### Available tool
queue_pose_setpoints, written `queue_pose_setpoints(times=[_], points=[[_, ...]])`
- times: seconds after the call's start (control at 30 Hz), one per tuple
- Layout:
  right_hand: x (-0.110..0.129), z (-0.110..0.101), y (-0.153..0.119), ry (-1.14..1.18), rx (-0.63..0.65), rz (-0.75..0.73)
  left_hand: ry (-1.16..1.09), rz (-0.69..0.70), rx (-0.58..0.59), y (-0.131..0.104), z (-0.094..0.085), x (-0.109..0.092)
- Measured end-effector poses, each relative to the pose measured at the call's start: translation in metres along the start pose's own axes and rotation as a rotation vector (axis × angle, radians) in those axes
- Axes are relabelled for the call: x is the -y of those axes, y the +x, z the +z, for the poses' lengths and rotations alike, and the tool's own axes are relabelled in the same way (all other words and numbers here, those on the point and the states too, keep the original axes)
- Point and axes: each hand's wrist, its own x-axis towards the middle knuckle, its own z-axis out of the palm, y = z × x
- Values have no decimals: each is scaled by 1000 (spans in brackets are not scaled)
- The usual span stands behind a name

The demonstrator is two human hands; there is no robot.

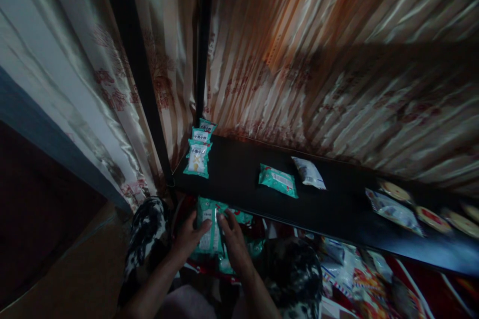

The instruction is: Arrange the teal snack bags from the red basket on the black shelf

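A teal and white snack packet (pixel 209 229) is upright in front of me, below the front edge of the black shelf. My left hand (pixel 191 235) grips its left side, thumb across the front. On the opposite side my right hand (pixel 232 238) holds it, fingers curled along the right edge. Whether a second packet sits behind it I cannot tell. More teal packets (pixel 243 217) lie beneath and beside my hands, partly hidden. On the shelf's left end, three similar packets (pixel 198 157) stand in a row, one behind another.
The black shelf (pixel 232 169) runs off to the right. On it lie another teal packet (pixel 278 180), a white packet (pixel 309 173), a blurred silvery packet (pixel 394 211) and several round items (pixel 433 220). A curtain (pixel 299 84) hangs behind; a dark post (pixel 136 70) rises at left. Colourful packets (pixel 359 274) lie below.
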Motion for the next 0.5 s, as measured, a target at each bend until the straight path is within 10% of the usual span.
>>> queue_pose_setpoints(times=[0.5], points=[[-3,9,-3,-55,58,-67,26,-165,-272,-3,4,-2]])
